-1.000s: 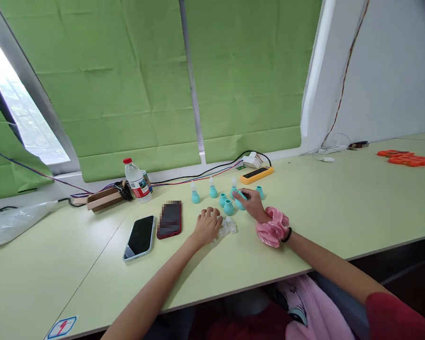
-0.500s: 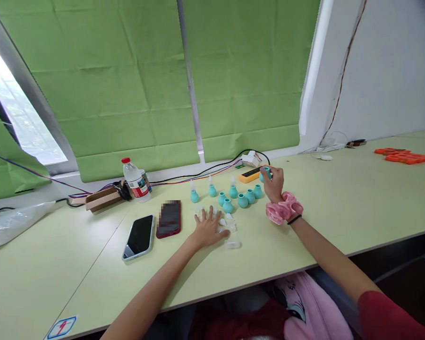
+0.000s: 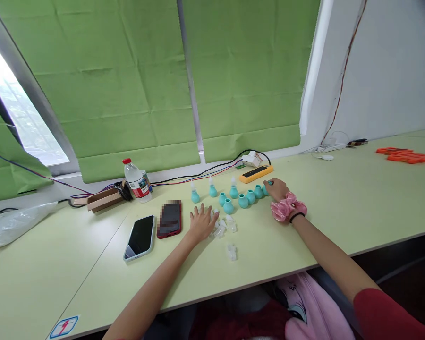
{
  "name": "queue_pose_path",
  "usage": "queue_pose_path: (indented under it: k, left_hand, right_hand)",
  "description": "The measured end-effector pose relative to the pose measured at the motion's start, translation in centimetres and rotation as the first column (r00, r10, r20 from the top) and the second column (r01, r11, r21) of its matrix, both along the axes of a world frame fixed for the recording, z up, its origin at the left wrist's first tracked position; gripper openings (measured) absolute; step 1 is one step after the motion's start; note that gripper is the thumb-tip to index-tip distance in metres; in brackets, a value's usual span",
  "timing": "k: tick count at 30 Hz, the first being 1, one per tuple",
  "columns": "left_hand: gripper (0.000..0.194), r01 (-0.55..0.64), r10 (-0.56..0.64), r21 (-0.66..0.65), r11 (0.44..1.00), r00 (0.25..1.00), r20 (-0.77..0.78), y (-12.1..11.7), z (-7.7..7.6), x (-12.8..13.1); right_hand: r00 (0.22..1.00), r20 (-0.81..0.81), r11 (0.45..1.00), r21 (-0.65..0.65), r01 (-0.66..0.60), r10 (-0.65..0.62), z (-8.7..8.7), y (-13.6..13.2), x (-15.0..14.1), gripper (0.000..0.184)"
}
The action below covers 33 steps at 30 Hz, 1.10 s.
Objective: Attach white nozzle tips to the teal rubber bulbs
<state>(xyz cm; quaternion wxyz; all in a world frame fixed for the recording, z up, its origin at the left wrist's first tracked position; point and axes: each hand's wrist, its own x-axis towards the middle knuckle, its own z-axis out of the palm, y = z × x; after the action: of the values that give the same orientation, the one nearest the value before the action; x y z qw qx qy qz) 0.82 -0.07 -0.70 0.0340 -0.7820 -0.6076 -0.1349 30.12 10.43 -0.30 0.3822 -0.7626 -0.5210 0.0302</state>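
Note:
My left hand [image 3: 202, 224] is spread over a loose group of small clear plastic nozzles [image 3: 220, 230], fingers apart and gripping nothing. One more clear plastic piece [image 3: 232, 252] lies closer to the table's front edge. My right hand [image 3: 277, 189] is closed around a small teal rubber bulb [image 3: 265, 190], partly hidden by the fingers, at the right end of a row. Several open-mouthed teal bulbs [image 3: 243, 201] stand upright to its left. Behind them are three teal bulbs with clear nozzles fitted, among them the leftmost nozzled bulb [image 3: 195, 195].
A yellow-and-black device [image 3: 256, 174] lies behind the bulbs, near a white box [image 3: 251, 159] and cables. Two phones lie at left, one pale-edged [image 3: 139, 238], one red-cased [image 3: 170, 219]. A red-capped bottle [image 3: 136, 182] and cardboard tray [image 3: 104, 199] stand by the wall. Orange parts [image 3: 405, 155] lie far right.
My right hand has lowered the teal bulb to the row's right end. My left hand has shifted slightly left, uncovering more nozzles. The nearest clear piece has changed position.

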Motion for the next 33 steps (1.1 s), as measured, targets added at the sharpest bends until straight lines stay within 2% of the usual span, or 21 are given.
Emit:
queue_pose_path:
  k: [3, 5, 8, 10, 12, 14, 16, 18, 20, 22, 24, 25, 26, 27, 28, 29, 33]
  left_hand:
    - [0.050, -0.001, 0.000, 0.017, 1.000, 1.000, 0.014, -0.7, 0.9, 0.4]
    - [0.051, 0.050, -0.051, 0.016, 0.999, 0.998, 0.026, -1.6, 1.9, 0.8]
    - [0.067, 0.299, -0.300, -0.036, 0.954, 0.953, -0.036, -3.3, 2.9, 1.7]
    - [0.087, 0.411, -0.420, -0.103, 0.906, 0.903, -0.090, -4.2, 2.9, 2.2]
    - [0.100, 0.439, -0.455, -0.140, 0.888, 0.882, -0.124, -4.6, 2.4, 2.5]
    - [0.097, 0.431, -0.445, -0.119, 0.894, 0.883, -0.149, -4.6, 1.8, 2.5]
    - [0.084, 0.406, -0.410, -0.063, 0.912, 0.897, -0.164, -4.2, 1.2, 2.4]
    - [0.068, 0.373, -0.368, 0.001, 0.928, 0.914, -0.171, -3.8, 0.8, 2.2]
    - [0.056, 0.345, -0.332, 0.056, 0.937, 0.928, -0.171, -3.4, 0.6, 2.0]
    - [0.049, 0.326, -0.307, 0.096, 0.941, 0.936, -0.173, -3.1, 0.5, 1.8]
    - [0.046, 0.316, -0.294, 0.109, 0.943, 0.939, -0.176, -2.9, 0.5, 1.7]
    - [0.045, 0.316, -0.294, 0.106, 0.943, 0.939, -0.180, -2.8, 0.5, 1.5]
    - [0.046, 0.317, -0.296, 0.099, 0.943, 0.937, -0.186, -2.7, 0.6, 1.3]
    - [0.048, 0.318, -0.297, 0.091, 0.944, 0.935, -0.192, -2.5, 0.6, 1.1]
    - [0.051, 0.315, -0.294, 0.087, 0.945, 0.935, -0.197, -2.3, 0.6, 0.9]
    - [0.056, 0.310, -0.288, 0.084, 0.947, 0.936, -0.203, -2.1, 0.6, 0.6]
    - [0.078, 0.255, -0.244, 0.033, 0.966, 0.950, -0.193, -0.9, 0.4, -0.4]
  right_hand:
    - [0.999, 0.046, 1.000, -0.021, -0.008, 0.009, 0.3, -0.4, -0.1, 0.030]
    - [0.998, 0.057, 0.999, -0.031, -0.024, 0.026, 0.3, -0.5, -0.2, 0.029]
    - [0.998, 0.051, 0.999, -0.035, -0.035, 0.037, 0.2, -0.5, -0.3, 0.030]
    - [0.999, 0.040, 1.000, -0.022, -0.016, 0.017, 0.1, -0.4, -0.5, 0.032]
    - [0.998, 0.035, 0.998, 0.021, 0.052, -0.053, 0.0, -0.3, -0.7, 0.035]
    - [0.992, 0.034, 0.988, 0.101, 0.121, -0.125, 0.2, -0.2, -1.1, 0.037]
    - [0.991, 0.039, 0.966, 0.232, 0.119, -0.132, 0.6, -0.5, -1.7, 0.034]
    - [0.996, 0.068, 0.907, 0.420, 0.020, -0.053, 1.2, -1.1, -2.7, 0.030]
    - [0.983, 0.155, 0.782, 0.599, -0.174, 0.100, 1.7, -2.5, -4.3, 0.025]
    - [0.923, 0.267, 0.640, 0.665, -0.385, 0.277, 1.9, -4.5, -6.4, 0.022]
    - [0.796, 0.398, 0.517, 0.609, -0.601, 0.456, 1.8, -6.9, -8.7, 0.020]
    - [0.700, 0.465, 0.462, 0.531, -0.711, 0.542, 1.6, -8.1, -9.8, 0.020]
    - [0.566, 0.546, 0.394, 0.409, -0.823, 0.617, 1.4, -9.2, -10.7, 0.020]
    - [0.455, 0.594, 0.352, 0.289, -0.890, 0.664, 1.2, -10.1, -11.5, 0.018]
    - [0.388, 0.603, 0.353, 0.183, -0.918, 0.697, 1.0, -10.9, -12.1, 0.018]
    - [0.371, 0.595, 0.374, 0.125, -0.919, 0.713, 0.8, -11.4, -12.4, 0.019]
    - [0.406, 0.530, 0.448, 0.053, -0.892, 0.745, 0.0, -11.9, -12.7, 0.030]
